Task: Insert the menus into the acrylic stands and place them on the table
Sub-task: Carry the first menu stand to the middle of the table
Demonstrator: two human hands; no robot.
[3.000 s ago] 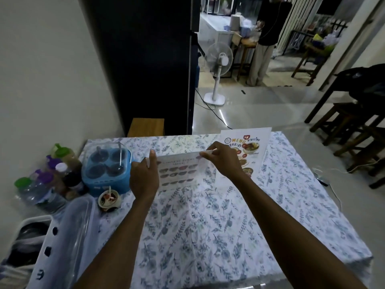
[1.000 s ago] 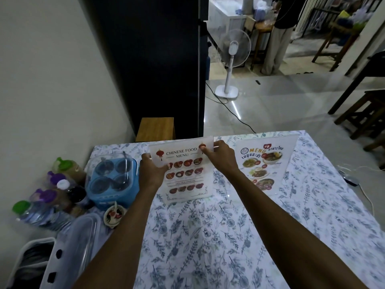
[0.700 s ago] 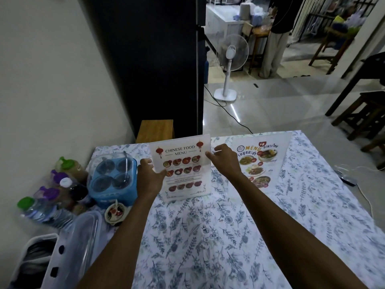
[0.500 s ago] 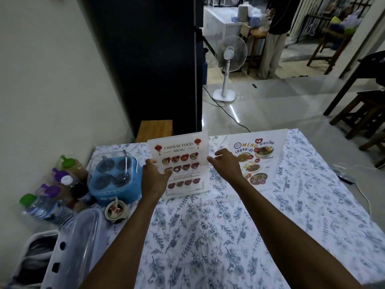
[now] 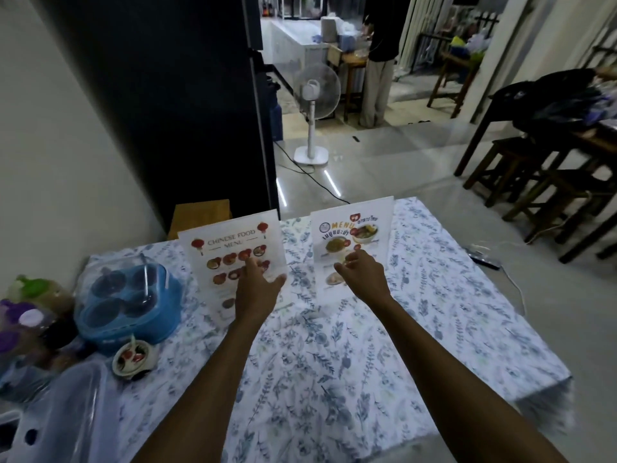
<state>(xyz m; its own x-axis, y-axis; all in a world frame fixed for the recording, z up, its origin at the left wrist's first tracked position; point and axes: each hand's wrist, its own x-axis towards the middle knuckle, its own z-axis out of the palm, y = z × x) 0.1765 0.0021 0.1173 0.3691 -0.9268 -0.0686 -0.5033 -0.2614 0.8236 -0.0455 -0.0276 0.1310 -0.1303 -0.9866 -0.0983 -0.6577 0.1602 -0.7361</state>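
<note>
Two acrylic stands with menus stand upright at the far side of the table (image 5: 334, 355), which has a floral cloth. The Chinese food menu stand (image 5: 227, 252) is on the left. The second menu stand (image 5: 354, 235), with orange lettering, is on the right. My left hand (image 5: 257, 285) hovers in front of the Chinese menu stand with fingers spread, holding nothing. My right hand (image 5: 362, 274) is in front of the second stand, fingers loosely curled and empty.
A blue condiment caddy (image 5: 127, 302) and a small sauce cup (image 5: 133, 357) sit at the table's left. Bottles (image 5: 30, 315) and a clear plastic tub (image 5: 66, 412) crowd the left edge. A standing fan (image 5: 314, 95), wooden stools (image 5: 547, 182) and a person (image 5: 379, 61) are beyond the table.
Both hands let go of the Chinese food menu stand, which now stands on the table. My right hand moved right, in front of the second stand.
</note>
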